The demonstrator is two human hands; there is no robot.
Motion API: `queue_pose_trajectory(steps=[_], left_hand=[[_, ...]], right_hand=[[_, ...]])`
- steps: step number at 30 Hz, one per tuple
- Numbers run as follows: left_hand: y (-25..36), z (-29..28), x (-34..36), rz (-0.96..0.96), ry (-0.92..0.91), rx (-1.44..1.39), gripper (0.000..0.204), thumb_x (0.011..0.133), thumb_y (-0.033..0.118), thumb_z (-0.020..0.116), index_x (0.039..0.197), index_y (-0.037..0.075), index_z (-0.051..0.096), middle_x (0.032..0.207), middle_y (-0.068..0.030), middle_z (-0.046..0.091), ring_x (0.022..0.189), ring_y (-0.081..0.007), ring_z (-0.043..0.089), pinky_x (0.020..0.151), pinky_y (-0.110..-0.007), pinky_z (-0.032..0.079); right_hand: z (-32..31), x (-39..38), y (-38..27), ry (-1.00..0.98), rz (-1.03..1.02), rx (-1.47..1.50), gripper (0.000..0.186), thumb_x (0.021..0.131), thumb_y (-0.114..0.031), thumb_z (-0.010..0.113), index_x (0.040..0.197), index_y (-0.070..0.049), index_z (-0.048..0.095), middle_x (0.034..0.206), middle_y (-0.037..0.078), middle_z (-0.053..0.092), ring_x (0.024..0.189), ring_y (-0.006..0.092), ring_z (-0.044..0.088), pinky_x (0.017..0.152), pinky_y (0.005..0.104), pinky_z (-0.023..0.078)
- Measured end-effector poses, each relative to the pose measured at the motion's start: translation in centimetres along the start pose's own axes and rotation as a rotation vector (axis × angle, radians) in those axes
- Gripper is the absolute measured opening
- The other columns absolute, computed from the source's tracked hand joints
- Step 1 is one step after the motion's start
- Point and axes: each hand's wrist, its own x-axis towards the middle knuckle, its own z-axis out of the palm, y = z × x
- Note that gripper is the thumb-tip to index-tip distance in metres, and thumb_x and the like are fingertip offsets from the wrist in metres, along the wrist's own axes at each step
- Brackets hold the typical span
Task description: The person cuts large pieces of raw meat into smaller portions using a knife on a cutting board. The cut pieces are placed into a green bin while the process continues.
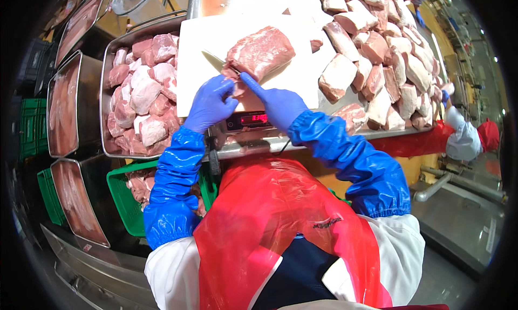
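A large piece of raw meat (264, 51) lies on a white cutting board (202, 32). My right hand (278, 105), in a blue glove, is closed on a knife (214, 57), its index finger stretched along the knife's back; the handle is hidden in the palm. The thin blade crosses the near left end of the meat. Just left of it, my left hand (212, 102), gloved too, pinches a small flap of meat at that end. A scale display (251, 120) with red digits shows between my wrists.
Left of the board stands a metal tray (106, 102) of meat pieces, with a green crate (121, 202) below it. Many cut chunks (372, 56) are heaped on the metal table at right. Further metal bins (63, 107) line the left. Another person's red sleeve (415, 142) shows at right.
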Motion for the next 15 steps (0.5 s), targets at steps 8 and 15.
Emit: queue_pose_trajectory(steps=[8, 15], left_hand=[[-2.9, -12.8, -21.8, -0.96, 0.604, 0.088, 0.027, 0.092, 0.009, 0.057, 0.117, -0.002, 0.063, 0.108, -0.0123, 0.067, 0.094, -0.0217, 0.064, 0.082, -0.035, 0.052], [-0.1, -3.9, -17.9, -0.724, 0.437, 0.403, 0.051, 0.096, 0.022, 0.064, 0.139, -0.001, 0.05, 0.142, -0.025, 0.048, 0.135, -0.0385, 0.043, 0.115, -0.044, 0.031]], right_hand=[[-7.3, -12.8, 10.1, -0.161, -0.068, -0.039, 0.075, 0.085, 0.001, 0.054, 0.154, -0.025, 0.036, 0.083, 0.016, 0.067, 0.07, 0.0347, 0.067, 0.063, 0.047, 0.054], [-5.4, -4.4, 14.1, 0.231, 0.138, 0.861, 0.047, 0.1, -0.03, 0.059, 0.14, -0.005, 0.05, 0.075, 0.003, 0.062, 0.062, 0.0097, 0.058, 0.057, 0.0285, 0.049]])
